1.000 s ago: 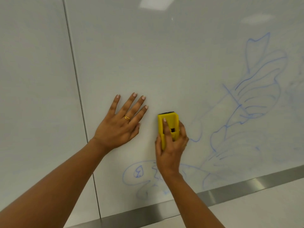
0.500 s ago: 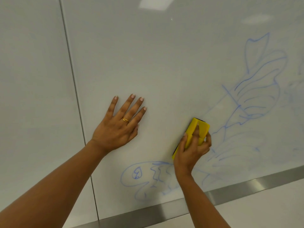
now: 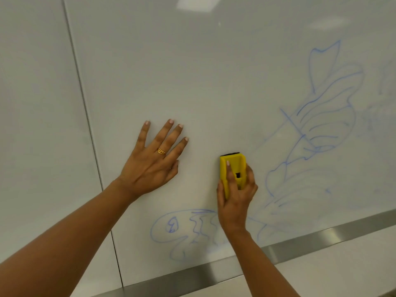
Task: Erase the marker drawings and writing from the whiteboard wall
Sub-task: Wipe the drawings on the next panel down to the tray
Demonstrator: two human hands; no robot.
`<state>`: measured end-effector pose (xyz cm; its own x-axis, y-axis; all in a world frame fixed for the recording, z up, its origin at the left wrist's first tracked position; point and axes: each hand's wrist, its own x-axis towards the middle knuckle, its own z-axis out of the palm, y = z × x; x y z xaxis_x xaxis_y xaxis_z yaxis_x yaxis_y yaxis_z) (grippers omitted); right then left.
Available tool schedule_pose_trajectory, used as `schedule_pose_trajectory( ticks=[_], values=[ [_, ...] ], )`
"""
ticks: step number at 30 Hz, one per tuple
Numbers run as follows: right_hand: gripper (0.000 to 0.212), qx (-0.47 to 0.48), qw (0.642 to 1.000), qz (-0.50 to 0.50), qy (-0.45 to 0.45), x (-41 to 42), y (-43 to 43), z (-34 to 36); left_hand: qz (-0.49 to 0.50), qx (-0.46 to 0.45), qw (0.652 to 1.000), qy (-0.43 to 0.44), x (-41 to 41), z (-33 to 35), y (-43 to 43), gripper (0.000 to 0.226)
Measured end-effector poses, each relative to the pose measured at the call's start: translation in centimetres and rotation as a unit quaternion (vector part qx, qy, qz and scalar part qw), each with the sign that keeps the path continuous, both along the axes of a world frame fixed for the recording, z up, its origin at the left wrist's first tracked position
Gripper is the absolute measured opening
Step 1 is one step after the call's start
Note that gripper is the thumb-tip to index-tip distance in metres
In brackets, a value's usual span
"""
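left hand (image 3: 150, 168): I am pressing it flat, fingers spread, arm reaching forward | right hand (image 3: 235, 200): I am gripping the yellow eraser (image 3: 239, 163), index finger lying along its back

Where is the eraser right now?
Head view, right of centre: the yellow eraser sits on the whiteboard in the right hand, between the flat left hand and the blue drawing.

Single head-worn wide-angle view. Looks forward and slightly down onto whiteboard wall (image 3: 214, 82), close enough for left hand (image 3: 152, 166) and right hand (image 3: 235, 202) to reach it mid-frame. Takes in forearms (image 3: 64, 239) entering from bottom edge. Sits rolled, with metal strip (image 3: 321, 239) at wall's foot rising toward right.
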<state>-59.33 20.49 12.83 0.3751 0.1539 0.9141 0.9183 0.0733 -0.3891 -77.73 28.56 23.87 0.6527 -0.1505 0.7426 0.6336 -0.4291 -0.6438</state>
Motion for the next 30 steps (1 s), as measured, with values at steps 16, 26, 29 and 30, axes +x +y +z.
schedule_pose_trajectory(
  ticks=[16,26,29,30],
  values=[
    [0.046,0.056,0.993,-0.042,0.1,1.3,0.5,4.0,0.021,0.021,0.997,0.067,2.1,2.4,0.0,0.052],
    [0.045,-0.035,0.988,0.008,-0.149,-0.7,0.0,0.5,0.006,0.037,0.998,0.05,2.4,2.2,0.1,0.048],
    [0.05,-0.02,0.991,0.0,-0.133,0.5,-0.2,2.6,0.002,0.033,0.998,0.044,2.5,2.2,0.1,0.049],
    [0.05,-0.008,0.994,-0.005,-0.108,0.9,-0.3,3.4,-0.001,0.03,0.999,0.042,2.6,2.3,0.1,0.048]
  ],
)
